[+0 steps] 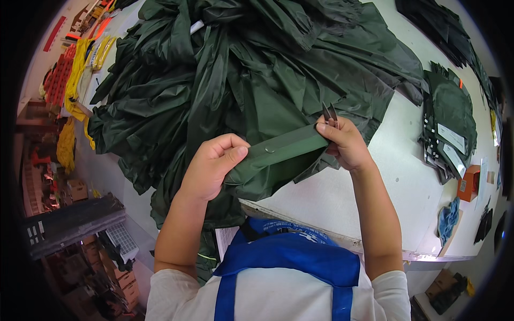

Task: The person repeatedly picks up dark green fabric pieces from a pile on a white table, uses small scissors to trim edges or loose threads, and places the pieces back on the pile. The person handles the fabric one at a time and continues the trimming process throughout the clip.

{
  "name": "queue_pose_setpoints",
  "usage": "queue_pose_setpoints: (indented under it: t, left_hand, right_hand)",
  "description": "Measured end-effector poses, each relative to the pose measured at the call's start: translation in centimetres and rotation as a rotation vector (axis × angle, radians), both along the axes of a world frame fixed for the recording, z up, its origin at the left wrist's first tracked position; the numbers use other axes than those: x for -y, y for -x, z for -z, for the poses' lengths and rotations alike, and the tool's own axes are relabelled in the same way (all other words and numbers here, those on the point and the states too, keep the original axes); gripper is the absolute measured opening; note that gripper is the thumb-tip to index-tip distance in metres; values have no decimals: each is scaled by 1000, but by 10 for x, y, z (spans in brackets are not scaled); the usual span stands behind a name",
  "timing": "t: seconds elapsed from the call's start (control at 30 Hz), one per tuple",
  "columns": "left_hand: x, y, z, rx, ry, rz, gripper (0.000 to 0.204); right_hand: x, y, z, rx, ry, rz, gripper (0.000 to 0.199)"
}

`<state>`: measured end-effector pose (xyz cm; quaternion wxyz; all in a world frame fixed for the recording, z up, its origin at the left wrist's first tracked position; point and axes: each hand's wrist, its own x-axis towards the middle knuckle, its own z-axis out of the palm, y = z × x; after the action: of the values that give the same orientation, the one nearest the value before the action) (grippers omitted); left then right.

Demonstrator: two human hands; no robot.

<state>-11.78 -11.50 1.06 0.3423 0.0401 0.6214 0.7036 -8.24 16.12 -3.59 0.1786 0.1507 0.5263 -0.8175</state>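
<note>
The left hand (pixel 210 165) grips the near end of the green fabric band (pixel 292 143); the right hand (pixel 347 143) grips the opposite end, apparently also holding snips (pixel 331 115). Long axis: grip to grip, neither nearer.

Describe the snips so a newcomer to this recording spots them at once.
Start from the big heap of dark green fabric on the white table. At its near side, find the right hand: the snips stick up from its grip. Two pointed blades, spread in a V, set them apart from the soft green folds around them.
</note>
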Motion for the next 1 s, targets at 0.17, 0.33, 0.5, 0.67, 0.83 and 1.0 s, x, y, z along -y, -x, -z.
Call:
queue_pose_setpoints:
  t: [0.17, 0.33, 0.5, 0.67, 0.83, 1.0]
  left_hand:
    - [-15, 0, -14, 118, -209, -75, 25]
    - [-11, -4, -16, 115, -336, 82, 35]
    - [-22, -11, -27, 12, -196, 37, 46]
    - [-26, -15, -37, -44, -97, 12, 49]
    - [-23, -16, -34, -152, 47, 21, 33]
    - [-36, -21, -27, -294, 36, -27, 24]
  right_hand:
    - [-8, 8, 3, 32, 143, 142, 21]
    - [-13, 12, 12, 63, 206, 235, 22]
    - [-11, 11, 15, 114, 172, 305, 21]
    - [-12, 5, 18, 78, 214, 265, 16]
    - [9, -8, -6, -400, -776, 568, 25]
    - [56, -43, -68, -954, -901, 172, 30]
